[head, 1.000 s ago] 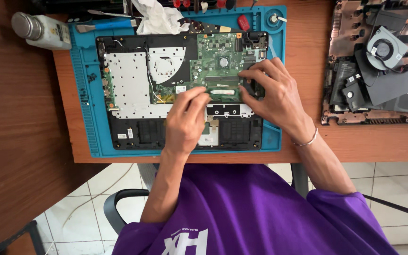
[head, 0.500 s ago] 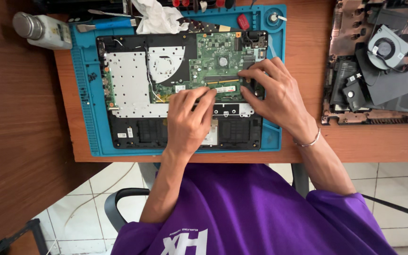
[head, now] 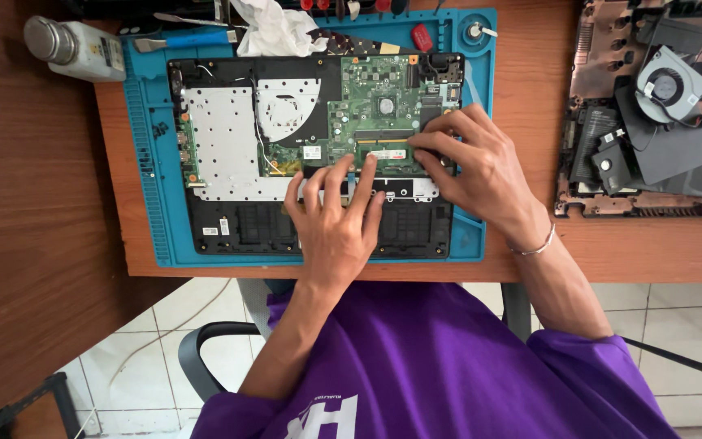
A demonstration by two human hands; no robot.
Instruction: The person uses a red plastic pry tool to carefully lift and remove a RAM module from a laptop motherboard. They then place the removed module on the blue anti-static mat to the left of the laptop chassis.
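An opened black laptop base [head: 229, 219] lies on a blue work mat [head: 144, 203], with its green motherboard [head: 367, 97] and a silver plate [head: 221, 146] exposed. A small green memory module [head: 387, 153] sits across the board's lower edge. My right hand [head: 481, 167] pinches the module's right end between thumb and fingertips. My left hand [head: 335, 223] rests on the black base just below, fingers spread, its index fingertip touching the module's left end. A thin bracelet [head: 534, 248] is on my right wrist.
A metal-capped bottle [head: 75, 49] stands at the mat's back left, a crumpled white cloth [head: 274, 32] at the back. A second, stripped laptop shell [head: 652, 162] with a fan [head: 668, 81] lies at the right. The desk's front edge is close to my body; a chair arm [head: 197, 349] shows below.
My left hand has slid slightly toward the module and its fingers have spread. My right hand has stayed at the module's right end.
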